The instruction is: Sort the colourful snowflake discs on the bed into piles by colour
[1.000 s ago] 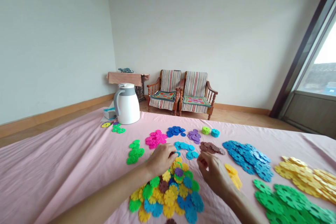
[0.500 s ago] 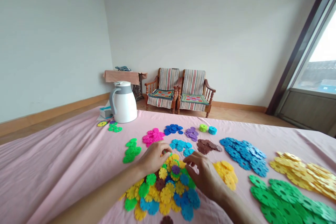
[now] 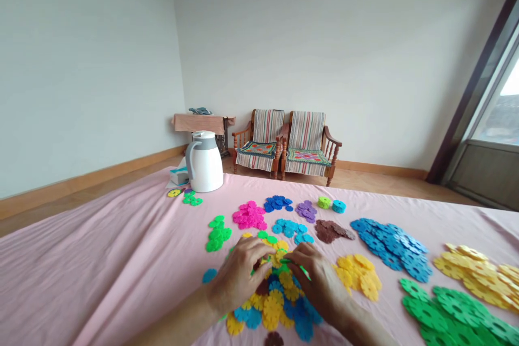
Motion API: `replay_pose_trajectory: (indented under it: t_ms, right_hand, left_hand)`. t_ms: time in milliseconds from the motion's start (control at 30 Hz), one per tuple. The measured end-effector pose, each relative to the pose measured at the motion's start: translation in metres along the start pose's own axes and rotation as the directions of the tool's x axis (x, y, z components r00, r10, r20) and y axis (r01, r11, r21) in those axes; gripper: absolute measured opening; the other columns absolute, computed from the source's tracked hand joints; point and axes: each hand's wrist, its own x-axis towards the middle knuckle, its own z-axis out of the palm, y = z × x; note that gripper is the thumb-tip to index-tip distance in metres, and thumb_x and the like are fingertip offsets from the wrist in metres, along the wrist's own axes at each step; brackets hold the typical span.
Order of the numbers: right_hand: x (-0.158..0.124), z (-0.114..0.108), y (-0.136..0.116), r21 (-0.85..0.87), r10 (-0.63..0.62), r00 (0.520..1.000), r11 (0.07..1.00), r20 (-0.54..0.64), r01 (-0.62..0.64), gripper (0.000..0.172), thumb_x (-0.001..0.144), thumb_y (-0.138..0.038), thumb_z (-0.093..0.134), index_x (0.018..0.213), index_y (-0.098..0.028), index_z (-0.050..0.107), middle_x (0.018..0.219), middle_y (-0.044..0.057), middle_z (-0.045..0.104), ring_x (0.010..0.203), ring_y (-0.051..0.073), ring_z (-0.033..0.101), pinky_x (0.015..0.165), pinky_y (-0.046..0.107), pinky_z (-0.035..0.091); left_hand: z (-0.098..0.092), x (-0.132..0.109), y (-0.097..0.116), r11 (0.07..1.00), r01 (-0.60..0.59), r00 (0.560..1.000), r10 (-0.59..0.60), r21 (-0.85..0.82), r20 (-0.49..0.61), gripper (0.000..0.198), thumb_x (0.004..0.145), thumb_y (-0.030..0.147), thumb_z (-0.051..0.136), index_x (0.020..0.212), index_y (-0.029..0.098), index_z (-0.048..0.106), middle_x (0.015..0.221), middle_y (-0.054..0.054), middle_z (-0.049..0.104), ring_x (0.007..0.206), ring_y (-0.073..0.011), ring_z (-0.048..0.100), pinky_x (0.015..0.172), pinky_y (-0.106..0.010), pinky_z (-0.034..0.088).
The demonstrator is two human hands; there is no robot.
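A mixed heap of coloured plastic snowflake discs (image 3: 275, 303) lies on the pink cloth (image 3: 121, 259) right in front of me. My left hand (image 3: 241, 273) rests on the heap's left side with its fingers curled onto the discs. My right hand (image 3: 314, 278) sits on the heap's right side, fingers bent and pinching a green disc (image 3: 298, 269). The fingertips of both hands almost meet over the yellow and green pieces at the heap's top. What the left fingers hold is hidden.
Sorted piles surround the heap: green (image 3: 217, 235), pink (image 3: 249, 215), dark blue (image 3: 278, 203), purple (image 3: 307, 210), cyan (image 3: 290, 228), brown (image 3: 332, 231), yellow (image 3: 359, 275), large blue (image 3: 391, 243), large yellow (image 3: 478, 273), large green (image 3: 450, 316). A white jug (image 3: 204, 161) stands at the back. Two chairs (image 3: 287, 143) stand by the wall.
Both hands have drawn back toward me and closer together on the mixed heap. The right hand now pinches a green disc. The view has shifted a little.
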Motion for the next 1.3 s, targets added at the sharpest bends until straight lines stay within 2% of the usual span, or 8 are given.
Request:
replay_pose_trajectory:
  t_ms: [100, 233, 367, 567, 733, 833, 1067, 1300]
  right_hand:
    - [0.0, 0.001, -0.002, 0.004, -0.004, 1.0, 1.0, -0.029, 0.004, 0.023, 0.088, -0.022, 0.044, 0.083, -0.022, 0.067, 0.079, 0.003, 0.061, 0.078, 0.016, 0.055, 0.069, 0.026, 0.04]
    - [-0.001, 0.005, -0.006, 0.044, 0.033, 0.998, 0.999, -0.052, -0.03, 0.019, 0.085, -0.023, 0.05, 0.08, -0.022, 0.069, 0.074, 0.002, 0.062, 0.073, 0.014, 0.056, 0.068, 0.024, 0.039]
    - [-0.001, 0.006, -0.009, 0.119, 0.102, 0.994, 0.988, -0.046, -0.096, 0.014, 0.079, -0.02, 0.056, 0.072, -0.019, 0.068, 0.068, 0.0, 0.061, 0.068, 0.013, 0.055, 0.063, 0.022, 0.039]
    - [0.0, 0.002, -0.011, 0.242, 0.062, 0.997, 0.969, -0.045, -0.049, 0.021, 0.083, -0.022, 0.051, 0.072, -0.019, 0.069, 0.071, 0.0, 0.061, 0.071, 0.012, 0.055, 0.067, 0.023, 0.04]
    - [0.001, 0.007, -0.01, 0.322, 0.171, 0.983, 0.936, -0.068, -0.141, 0.014, 0.077, -0.021, 0.058, 0.066, -0.018, 0.066, 0.068, 0.0, 0.059, 0.063, 0.011, 0.053, 0.061, 0.022, 0.041]
    - [0.002, 0.007, -0.007, 0.348, 0.169, 0.983, 0.928, -0.075, -0.133, 0.018, 0.078, -0.026, 0.058, 0.064, -0.018, 0.067, 0.065, 0.0, 0.058, 0.062, 0.011, 0.053, 0.06, 0.022, 0.041]
    - [0.009, -0.004, 0.031, 0.438, 0.386, 0.899, 0.859, -0.209, -0.266, 0.031, 0.081, -0.045, 0.051, 0.073, -0.017, 0.062, 0.062, 0.001, 0.062, 0.054, 0.014, 0.058, 0.051, 0.024, 0.046]
    - [0.034, -0.014, 0.073, 0.373, 0.471, 0.843, 0.855, -0.262, -0.362, 0.02, 0.072, -0.036, 0.057, 0.069, -0.017, 0.062, 0.054, 0.0, 0.062, 0.046, 0.014, 0.057, 0.045, 0.023, 0.043]
  left_hand:
    - [0.002, 0.001, 0.002, 0.999, 0.002, 1.0, -0.002, -0.032, -0.009, 0.024, 0.08, 0.017, 0.062, 0.103, 0.025, 0.062, 0.095, -0.002, 0.063, 0.093, -0.0184, 0.054, 0.084, -0.03, 0.041]
    - [0.006, 0.002, 0.003, 1.0, -0.017, 1.0, 0.018, -0.024, 0.026, 0.01, 0.082, 0.017, 0.058, 0.088, 0.022, 0.065, 0.084, -0.001, 0.063, 0.084, -0.0166, 0.055, 0.078, -0.029, 0.04]
    - [0.008, 0.004, 0.005, 1.0, -0.001, 0.999, 0.002, -0.011, 0.038, 0.01, 0.08, 0.012, 0.058, 0.076, 0.019, 0.063, 0.075, 0.0, 0.062, 0.077, -0.0154, 0.055, 0.071, -0.027, 0.039]
    - [0.006, 0.004, 0.002, 0.999, 0.026, 0.999, -0.025, -0.045, 0.03, 0.012, 0.08, 0.01, 0.054, 0.078, 0.019, 0.062, 0.077, 0.0, 0.061, 0.077, -0.0151, 0.054, 0.07, -0.027, 0.04]
    - [0.006, 0.004, -0.001, 0.998, 0.031, 0.999, -0.029, -0.048, 0.045, 0.01, 0.08, 0.013, 0.054, 0.077, 0.02, 0.062, 0.074, 0.0, 0.06, 0.075, -0.0151, 0.053, 0.068, -0.026, 0.04]
    - [0.007, 0.004, -0.001, 0.999, 0.04, 0.998, -0.039, -0.032, 0.045, 0.01, 0.078, 0.012, 0.055, 0.075, 0.02, 0.061, 0.073, 0.0, 0.059, 0.074, -0.0151, 0.053, 0.068, -0.026, 0.04]
    - [0.006, 0.001, -0.011, 0.997, 0.06, 0.995, -0.064, -0.043, -0.078, 0.015, 0.076, 0.009, 0.054, 0.081, 0.021, 0.062, 0.081, -0.001, 0.061, 0.082, -0.0173, 0.055, 0.075, -0.028, 0.042]
    - [0.002, 0.003, -0.024, 0.99, 0.088, 0.976, -0.108, -0.113, -0.188, 0.017, 0.083, 0.014, 0.047, 0.083, 0.02, 0.063, 0.081, -0.003, 0.063, 0.078, -0.0168, 0.058, 0.075, -0.029, 0.044]
